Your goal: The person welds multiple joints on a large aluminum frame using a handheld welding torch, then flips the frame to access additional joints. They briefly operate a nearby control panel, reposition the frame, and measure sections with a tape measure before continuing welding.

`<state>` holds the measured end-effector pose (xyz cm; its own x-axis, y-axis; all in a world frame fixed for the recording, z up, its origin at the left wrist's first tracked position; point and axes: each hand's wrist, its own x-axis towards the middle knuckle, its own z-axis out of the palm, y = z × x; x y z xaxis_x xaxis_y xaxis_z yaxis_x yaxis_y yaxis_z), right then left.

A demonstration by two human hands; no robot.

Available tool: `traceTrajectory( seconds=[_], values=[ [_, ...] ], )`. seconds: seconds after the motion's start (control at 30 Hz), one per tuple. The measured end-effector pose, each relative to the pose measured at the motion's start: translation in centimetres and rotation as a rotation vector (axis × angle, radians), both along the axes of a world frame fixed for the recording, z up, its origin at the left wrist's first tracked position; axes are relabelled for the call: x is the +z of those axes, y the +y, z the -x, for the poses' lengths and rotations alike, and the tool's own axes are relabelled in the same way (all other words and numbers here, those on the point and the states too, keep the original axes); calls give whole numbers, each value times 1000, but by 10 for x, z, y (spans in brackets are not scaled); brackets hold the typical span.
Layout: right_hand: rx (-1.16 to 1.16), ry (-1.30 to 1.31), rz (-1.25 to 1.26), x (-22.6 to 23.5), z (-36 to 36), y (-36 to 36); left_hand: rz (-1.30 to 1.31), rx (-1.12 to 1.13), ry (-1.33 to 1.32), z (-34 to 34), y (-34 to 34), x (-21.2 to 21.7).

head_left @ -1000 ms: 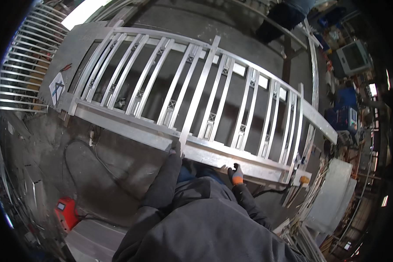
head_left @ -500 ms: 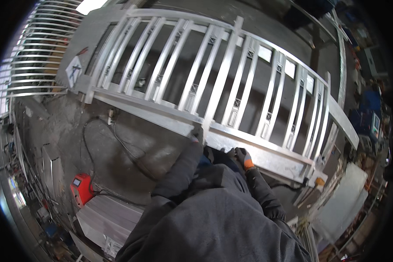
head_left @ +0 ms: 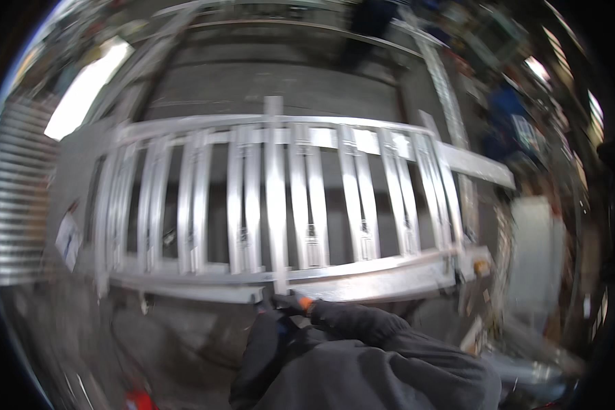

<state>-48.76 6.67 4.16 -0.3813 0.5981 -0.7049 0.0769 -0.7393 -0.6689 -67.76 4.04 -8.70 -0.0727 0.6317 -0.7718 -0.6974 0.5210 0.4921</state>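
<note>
A large silver metal railing frame [head_left: 280, 205] with upright bars lies flat across the middle of the view, its near bottom rail [head_left: 362, 280] running just in front of the person's body. The right hand [head_left: 295, 302], in a dark glove with an orange patch, sits right at the underside of that rail, beside the foot of the central post [head_left: 275, 198]; the blur hides whether its fingers are closed on anything. The left hand is hidden behind the dark left sleeve [head_left: 263, 348], so its state cannot be told. Both arms come up from the lower edge, meeting under the frame's middle.
</note>
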Motion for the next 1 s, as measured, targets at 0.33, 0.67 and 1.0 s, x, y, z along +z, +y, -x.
traceTrajectory(
  seconds=[0.33, 0.67, 1.0],
  values=[
    [-249, -652, 7, 19, 61, 37, 35, 209, 55, 146, 191, 67],
    [-427, -642, -151, 21, 70, 54, 14, -42, 64, 156, 259, 36],
    [-128, -859, -134, 9, 79, 66, 43, -356, 298, 142, 280, 52]
  ],
)
